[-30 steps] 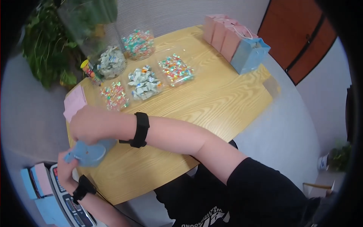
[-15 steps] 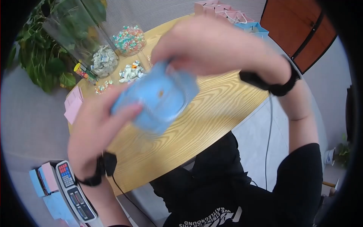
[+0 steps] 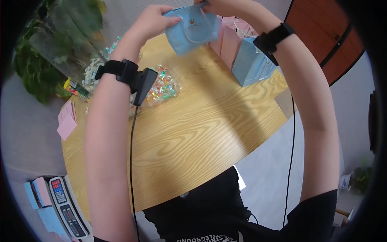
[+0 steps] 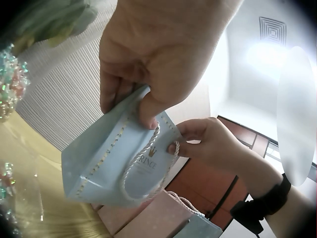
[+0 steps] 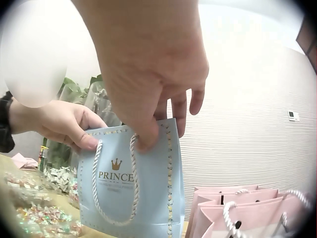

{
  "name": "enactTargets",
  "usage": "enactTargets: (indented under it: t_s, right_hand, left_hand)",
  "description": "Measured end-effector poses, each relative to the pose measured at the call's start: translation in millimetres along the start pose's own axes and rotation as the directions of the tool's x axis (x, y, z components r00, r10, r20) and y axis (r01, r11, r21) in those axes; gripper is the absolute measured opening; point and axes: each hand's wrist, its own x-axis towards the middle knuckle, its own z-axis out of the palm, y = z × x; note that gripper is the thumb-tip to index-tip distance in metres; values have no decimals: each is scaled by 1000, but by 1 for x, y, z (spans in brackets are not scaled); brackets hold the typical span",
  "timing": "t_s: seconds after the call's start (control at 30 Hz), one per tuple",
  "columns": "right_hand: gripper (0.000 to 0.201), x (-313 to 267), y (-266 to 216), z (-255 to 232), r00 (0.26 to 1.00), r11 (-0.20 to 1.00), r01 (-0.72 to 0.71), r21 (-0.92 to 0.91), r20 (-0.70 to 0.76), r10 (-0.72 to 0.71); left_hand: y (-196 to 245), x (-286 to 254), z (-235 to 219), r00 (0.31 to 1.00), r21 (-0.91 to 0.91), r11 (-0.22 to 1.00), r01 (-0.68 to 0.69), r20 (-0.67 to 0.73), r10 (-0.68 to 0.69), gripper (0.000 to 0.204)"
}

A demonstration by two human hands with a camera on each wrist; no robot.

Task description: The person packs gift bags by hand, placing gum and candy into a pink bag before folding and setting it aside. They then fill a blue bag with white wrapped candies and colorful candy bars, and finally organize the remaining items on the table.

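A light blue paper gift bag point(image 3: 189, 38) with a gold crown and the word PRINCE hangs over the far side of the table, mouth up. My left hand point(image 3: 153, 20) pinches its top rim at one corner, thumb on the printed face. At the opposite corner my right hand point(image 5: 163, 94) pinches the rim between thumb and fingers. A white twisted rope handle point(image 5: 136, 198) droops down the printed face. The bag's inside is hidden in the wrist views.
Beside the held bag stand pink gift bags point(image 3: 228, 44) and another blue bag point(image 3: 246, 64) in a row. Wrapped candies point(image 3: 163, 84) in clear containers lie under my left forearm. Pink paper sheets point(image 3: 67, 121) are at the left edge, and a scale point(image 3: 68, 209) sits lower left.
The blue bag has travelled from the table's left end to the far side, next to the row of bags, and now hangs upright. Both hands moved with it and now grip its rim.
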Motion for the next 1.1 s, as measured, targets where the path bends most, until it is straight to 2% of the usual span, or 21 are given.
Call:
enactTargets:
  t_s: [0.03, 0.1, 0.17, 0.2, 0.27, 0.3, 0.37, 0.5, 0.57, 0.6, 0.63, 0.67, 0.7, 0.77, 0.8, 0.87, 0.9, 0.97, 1.03, 1.07, 1.1]
  right_hand:
    - [16, 0, 3, 14, 999, 999, 5, 47, -52, -3]
    - [15, 3, -4, 18, 1000, 1000, -5, 11, 25, 5]
    - [15, 9, -8, 28, 996, 1000, 5, -24, 90, -3]
    - [15, 11, -8, 36, 993, 998, 14, -65, 116, -7]
    - [15, 14, -8, 46, 988, 994, 26, -108, 151, -9]
    - [16, 16, -9, 50, 975, 987, 58, -149, 219, -24]
    - [16, 14, -14, 59, 954, 980, 88, -178, 300, -32]
    - [15, 15, -31, 48, 933, 953, 114, -280, 359, -6]
    - [17, 17, -41, 36, 926, 948, 122, -293, 378, -3]
    - [22, 18, -44, 28, 882, 952, 85, -295, 466, 66]
    - [27, 19, -51, 20, 826, 953, 48, -298, 548, 130]
    - [35, 17, -54, 18, 878, 967, -3, -257, 462, 125]
    - [44, 14, -56, 15, 920, 977, -49, -206, 372, 125]
    - [54, 9, -66, 10, 973, 981, 1, -196, 227, 44]
    - [54, 4, -76, 10, 975, 981, 15, -192, 220, 29]
    - [33, -14, -105, 13, 962, 966, -258, -17, 84, 258]
    - [33, -25, -113, 23, 956, 963, -269, -26, 115, 271]
    - [34, -40, -132, 38, 951, 963, -268, -28, 151, 269]
    - [42, -44, -153, 44, 829, 895, -446, -10, 372, 417]
    - [42, -42, -160, 50, 837, 904, -428, -6, 375, 399]
    - [38, -39, -165, 56, 799, 885, -465, 28, 444, 406]
  left_hand:
    - [-22, 11, 0, 998, -56, 998, 31, 53, -28, 38]
    - [-18, 6, 3, 991, -110, 991, 74, 118, -61, 37]
    - [-10, 4, 2, 969, 85, 986, 143, 191, -157, 46]
    - [-23, 3, 9, 968, 87, 984, 153, 189, -167, 46]
    - [-50, 6, 27, 994, 31, 999, 30, 103, -33, 39]
    - [-57, 11, 28, 994, 26, 999, 33, 104, -36, 39]
    - [-68, 15, 30, 968, 108, 994, 37, 245, -62, 48]
    - [-27, -4, 23, 956, 80, 987, 140, 249, -155, 50]
    - [-28, -12, 19, 982, 53, 998, 15, 185, -24, 52]
    - [-37, -15, 18, 984, 54, 998, 19, 177, -28, 52]
    - [-51, -18, 20, 994, 54, 998, 32, 105, -37, 48]
    - [-57, -25, 16, 998, 54, 997, 48, 31, -49, 44]
    - [-64, -34, 9, 998, 58, 997, 58, 23, -60, 44]
    - [-66, -67, -12, 1000, 241, 970, 12, -5, -12, 60]
    - [-67, -84, -26, 1000, 249, 968, 23, -18, -19, 60]
    - [-66, -119, -57, 962, 241, 962, 128, 204, -179, 70]
    - [-65, -139, -70, 965, 248, 959, 136, 187, -185, 70]
    - [-63, -184, -90, 902, 326, 907, 267, 246, -354, 73]
    - [-66, -222, -105, 884, 408, 866, 288, 235, -405, 75]
    - [-69, -237, -111, 867, 487, 821, 296, 224, -446, 77]
    - [-74, -249, -112, 865, 483, 817, 315, 208, -457, 77]
